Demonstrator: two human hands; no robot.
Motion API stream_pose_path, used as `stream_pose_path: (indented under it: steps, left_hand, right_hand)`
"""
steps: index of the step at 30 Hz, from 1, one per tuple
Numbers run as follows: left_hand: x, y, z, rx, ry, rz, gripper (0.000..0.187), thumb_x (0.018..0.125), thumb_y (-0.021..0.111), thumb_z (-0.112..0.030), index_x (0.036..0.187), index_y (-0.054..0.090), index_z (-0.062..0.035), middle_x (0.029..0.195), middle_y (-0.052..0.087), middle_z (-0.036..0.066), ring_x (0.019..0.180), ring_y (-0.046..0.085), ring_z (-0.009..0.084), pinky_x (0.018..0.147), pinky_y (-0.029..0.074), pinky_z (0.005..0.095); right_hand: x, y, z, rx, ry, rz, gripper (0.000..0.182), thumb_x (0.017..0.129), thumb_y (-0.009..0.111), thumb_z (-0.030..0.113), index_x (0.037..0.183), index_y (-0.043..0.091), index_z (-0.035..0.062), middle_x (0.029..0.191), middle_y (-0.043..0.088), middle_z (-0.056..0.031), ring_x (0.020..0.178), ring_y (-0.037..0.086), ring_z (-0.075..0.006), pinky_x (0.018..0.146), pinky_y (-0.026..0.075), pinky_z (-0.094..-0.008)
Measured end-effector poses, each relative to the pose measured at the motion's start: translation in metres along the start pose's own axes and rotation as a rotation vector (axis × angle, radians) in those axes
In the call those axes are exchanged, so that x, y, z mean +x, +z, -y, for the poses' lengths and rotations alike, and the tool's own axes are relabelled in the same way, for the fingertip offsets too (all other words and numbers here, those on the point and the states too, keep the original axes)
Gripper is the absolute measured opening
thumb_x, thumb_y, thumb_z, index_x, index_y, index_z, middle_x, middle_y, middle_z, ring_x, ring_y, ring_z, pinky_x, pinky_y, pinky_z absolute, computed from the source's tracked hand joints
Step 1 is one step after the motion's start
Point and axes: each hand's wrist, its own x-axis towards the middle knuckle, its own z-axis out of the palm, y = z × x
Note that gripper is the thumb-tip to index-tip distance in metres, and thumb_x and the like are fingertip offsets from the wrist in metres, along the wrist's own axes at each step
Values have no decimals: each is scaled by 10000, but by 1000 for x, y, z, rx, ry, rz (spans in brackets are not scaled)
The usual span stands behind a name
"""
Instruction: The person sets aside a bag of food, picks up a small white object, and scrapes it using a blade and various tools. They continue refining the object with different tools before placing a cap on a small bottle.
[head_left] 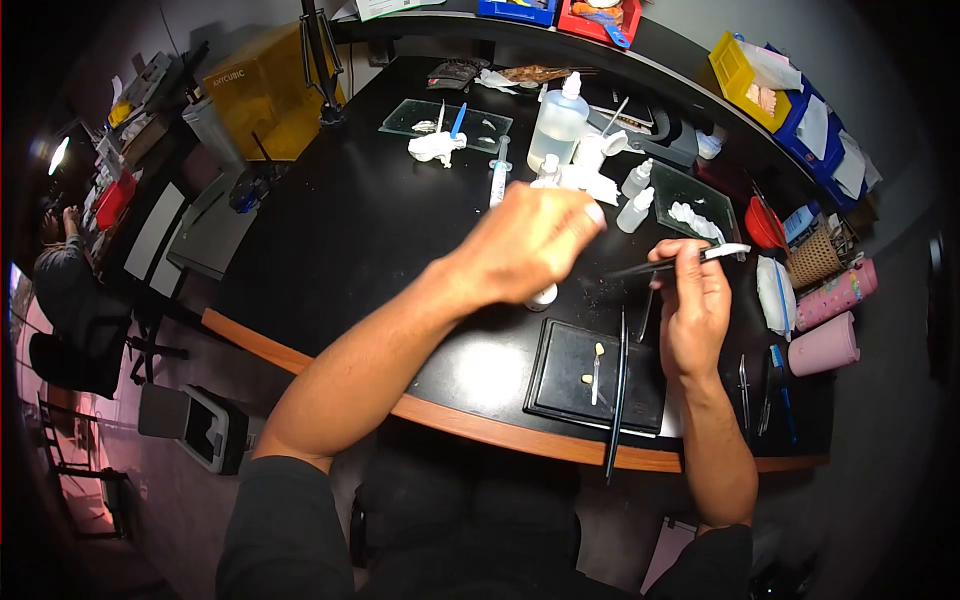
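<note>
My left hand [530,243] is over the middle of the desk, back up and slightly blurred. Its fingers are curled, and whatever is inside them is hidden. Just below it, a small white container [542,297] is partly covered. Between the fingertips of my right hand [692,305] is a slim black-handled tool [665,264] with a white end, held nearly level. In front of the hands lies a black tray [547,385] bearing small tooth-like pieces [599,349] and a thin pale stick [596,382]. A long dark instrument [618,400] crosses the tray and overhangs the desk edge.
Behind my left hand stand a large clear bottle [558,125], small dropper bottles [635,210] and a syringe [499,180]. Glass slabs [400,118] lie farther back. At right are tweezers [743,395], a blue brush [782,395] and pink cups [825,345]. Another person [70,270] sits far left.
</note>
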Motion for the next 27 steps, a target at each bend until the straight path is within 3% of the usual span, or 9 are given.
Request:
stream_pose_path:
  steps: [4, 7, 10, 12, 15, 20, 23, 26, 27]
  left_hand:
    - [7, -23, 17, 141, -103, -275, 256, 1003, 620, -188, 886, 725, 15, 696, 682, 87, 633, 618, 126, 595, 470, 314]
    - [9, -28, 29, 139, -65, -427, 241, 954, 643, -123, 751, 671, 3, 563, 527, 11, 524, 453, 73, 506, 361, 300]
    - [9, -26, 33, 178, -55, -475, 303, 898, 689, -111, 641, 561, -13, 523, 428, -11, 505, 392, 67, 497, 336, 303]
    - [8, -26, 37, 232, -44, -462, 332, 882, 708, -113, 615, 534, -21, 508, 418, -9, 495, 385, 66, 491, 331, 304]
    - [8, -25, 43, 249, -45, -470, 362, 871, 725, -115, 598, 504, -27, 494, 417, -7, 484, 378, 70, 483, 325, 312]
    - [5, -23, 52, 260, -85, -462, 363, 878, 730, -120, 604, 512, -26, 500, 445, 3, 484, 401, 75, 481, 339, 317]
    - [5, -24, 57, 274, -132, -432, 317, 868, 729, -177, 628, 590, -25, 532, 596, 90, 483, 595, 185, 527, 469, 362]
    - [5, -21, 58, 253, -106, -464, 347, 887, 733, -130, 618, 544, -17, 505, 485, 21, 474, 425, 93, 484, 365, 330]
    - [5, -21, 57, 259, -93, -462, 346, 888, 733, -134, 620, 548, -15, 504, 487, 25, 472, 428, 98, 485, 367, 333]
  right_hand:
    - [14, -18, -7, -49, -111, -21, 327, 1152, 463, 283, 951, 583, 55, 845, 623, -25, 753, 560, -87, 706, 449, -249]
    - [23, -28, -7, -326, -139, -15, 295, 1136, 508, 245, 951, 591, 32, 775, 555, 23, 684, 447, -66, 618, 378, -262]
    - [31, -37, -12, -710, -240, -31, 295, 1089, 596, 259, 1031, 651, -25, 764, 613, -80, 713, 502, -121, 677, 452, -321]
    - [35, -46, -19, -802, -59, -45, 311, 1026, 667, 277, 1048, 676, -33, 795, 675, -166, 724, 619, -225, 721, 499, -375]
    - [39, -54, -27, -925, -26, -15, 249, 977, 685, 209, 1020, 695, -36, 854, 716, -222, 791, 707, -358, 762, 519, -433]
    - [42, -61, -35, -916, 20, -6, 190, 914, 695, 157, 962, 710, -26, 823, 721, -196, 785, 710, -328, 761, 519, -421]
    - [45, -71, -34, -910, 84, -2, 185, 875, 752, 170, 895, 710, -8, 758, 696, -116, 719, 666, -230, 713, 503, -373]
    - [48, -77, -25, -874, 248, 61, 216, 823, 827, 190, 827, 703, 13, 710, 644, -31, 682, 590, -126, 672, 473, -314]
    - [48, -79, -27, -853, 273, 92, 231, 808, 849, 196, 810, 700, 19, 705, 627, -11, 680, 565, -102, 664, 462, -297]
